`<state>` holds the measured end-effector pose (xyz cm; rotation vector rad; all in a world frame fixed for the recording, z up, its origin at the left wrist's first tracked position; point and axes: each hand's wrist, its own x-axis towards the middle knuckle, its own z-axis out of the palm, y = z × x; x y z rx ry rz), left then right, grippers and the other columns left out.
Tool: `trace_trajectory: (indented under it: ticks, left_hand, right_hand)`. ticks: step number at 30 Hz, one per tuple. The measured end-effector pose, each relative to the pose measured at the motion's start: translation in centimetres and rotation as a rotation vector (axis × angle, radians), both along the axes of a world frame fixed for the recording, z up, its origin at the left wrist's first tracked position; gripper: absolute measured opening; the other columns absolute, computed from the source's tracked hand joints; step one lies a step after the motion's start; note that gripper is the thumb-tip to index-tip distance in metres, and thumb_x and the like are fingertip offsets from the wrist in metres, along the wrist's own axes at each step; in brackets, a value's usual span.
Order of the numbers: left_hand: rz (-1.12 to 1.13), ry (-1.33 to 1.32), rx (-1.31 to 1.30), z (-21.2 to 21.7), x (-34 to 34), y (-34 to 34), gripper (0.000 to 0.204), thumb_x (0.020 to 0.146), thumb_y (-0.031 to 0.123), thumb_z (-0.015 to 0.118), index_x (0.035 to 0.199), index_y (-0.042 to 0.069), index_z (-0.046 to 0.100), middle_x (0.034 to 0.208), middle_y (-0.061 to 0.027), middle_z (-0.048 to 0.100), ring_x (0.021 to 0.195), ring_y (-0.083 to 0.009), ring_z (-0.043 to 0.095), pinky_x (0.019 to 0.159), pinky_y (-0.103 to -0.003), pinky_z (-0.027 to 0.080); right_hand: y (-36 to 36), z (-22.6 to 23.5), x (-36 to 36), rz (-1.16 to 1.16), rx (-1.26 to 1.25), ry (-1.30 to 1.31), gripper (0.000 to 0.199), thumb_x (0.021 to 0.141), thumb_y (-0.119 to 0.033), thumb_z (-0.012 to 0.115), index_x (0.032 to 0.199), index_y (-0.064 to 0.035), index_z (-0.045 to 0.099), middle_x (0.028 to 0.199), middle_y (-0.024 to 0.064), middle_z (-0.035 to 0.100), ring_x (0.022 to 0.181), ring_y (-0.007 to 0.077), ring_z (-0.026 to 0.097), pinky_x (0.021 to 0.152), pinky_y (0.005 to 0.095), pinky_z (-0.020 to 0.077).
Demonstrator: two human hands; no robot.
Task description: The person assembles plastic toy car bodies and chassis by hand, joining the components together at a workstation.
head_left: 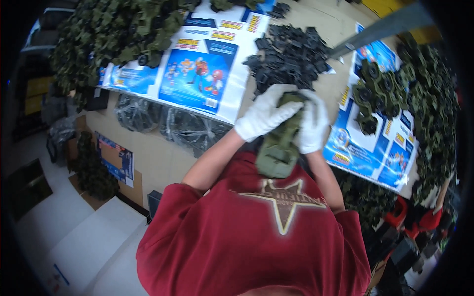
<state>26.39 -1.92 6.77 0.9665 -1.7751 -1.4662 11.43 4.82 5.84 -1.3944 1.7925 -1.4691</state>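
Both gloved hands meet on an olive-green plastic toy part [279, 145], a long ribbed piece held upright just above the chest of the person's red shirt [247, 237]. The left hand [266, 114], in a white glove, is clenched over the top of the green part from the left side, fingers wrapped across its upper end. The right hand [312, 123], also in a white glove, grasps the same part from the right, its fingers pressed against the upper edge; the two gloves touch each other above the part. The lower half of the green part hangs free below both hands, its bottom end overlapping the shirt. Just beyond the green part, farther from the body, lies a heap of small black plastic pieces [291, 54] on the tan surface [340, 24]. Left of the green part, a large blue-and-white printed cardboard sheet [202, 74] lies across the surface, with clear plastic bags of dark pieces [173, 126] tucked under its near edge. A mound of green assembled parts [113, 34] sits on the far-left end of that sheet. Right of the green part, a second printed sheet [375, 143] carries green pieces fitted with black wheels [370, 93], and more green parts [429, 98] pile along its right side.
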Motion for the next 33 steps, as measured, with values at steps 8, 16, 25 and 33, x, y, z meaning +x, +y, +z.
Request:
trace_trajectory:
  ticks: [8, 16, 25, 33]
  left_hand:
    - [0.935, -0.871, -0.754, -4.4, 15.7, -17.7, 0.079, 0.071, 0.042, 0.083, 0.131, 0.002, 0.049, 0.139, -0.0238, 0.047, 0.129, -0.0378, 0.045, 0.102, -0.048, 0.041]
    - [0.907, -1.025, -0.433, -4.4, 20.4, -21.7, 0.081, 0.066, 0.049, 0.082, 0.133, 0.011, 0.055, 0.145, -0.0222, 0.04, 0.128, -0.0378, 0.05, 0.103, -0.043, 0.044]
    - [0.626, 0.016, 0.187, -7.9, 16.2, -7.7, 0.085, 0.077, 0.008, 0.08, 0.148, 0.002, 0.033, 0.131, -0.0143, 0.054, 0.118, -0.019, 0.055, 0.098, -0.031, 0.048]
    - [0.355, -0.664, -0.213, -5.9, 19.5, -8.3, 0.085, 0.083, 0.011, 0.068, 0.154, 0.002, 0.023, 0.159, -0.0247, 0.02, 0.148, -0.0353, 0.021, 0.118, -0.035, 0.023]
  right_hand:
    - [1.2, 4.6, -24.9, -0.944, -0.095, 0.84, 0.037, 0.095, -0.022, 0.063, 0.122, 0.0032, 0.059, 0.115, 0.0183, 0.065, 0.1, 0.0265, 0.063, 0.09, 0.0367, 0.0508]
    - [-1.1, -1.9, -6.9, 0.094, 0.578, 0.506, 0.043, 0.084, -0.035, 0.073, 0.116, -0.0067, 0.065, 0.114, 0.0164, 0.067, 0.105, 0.0317, 0.065, 0.092, 0.0397, 0.051]
    - [-2.5, -6.3, -0.1, 0.216, 0.849, 0.73, 0.063, 0.072, -0.049, 0.076, 0.119, -0.0099, 0.061, 0.113, 0.0175, 0.064, 0.099, 0.0364, 0.066, 0.087, 0.0444, 0.0531]
    - [0.7, -6.9, -7.6, 0.215, 0.745, 0.764, 0.062, 0.071, 0.002, 0.06, 0.13, -0.0151, 0.058, 0.131, 0.0215, 0.054, 0.116, 0.0392, 0.057, 0.099, 0.0429, 0.0477]
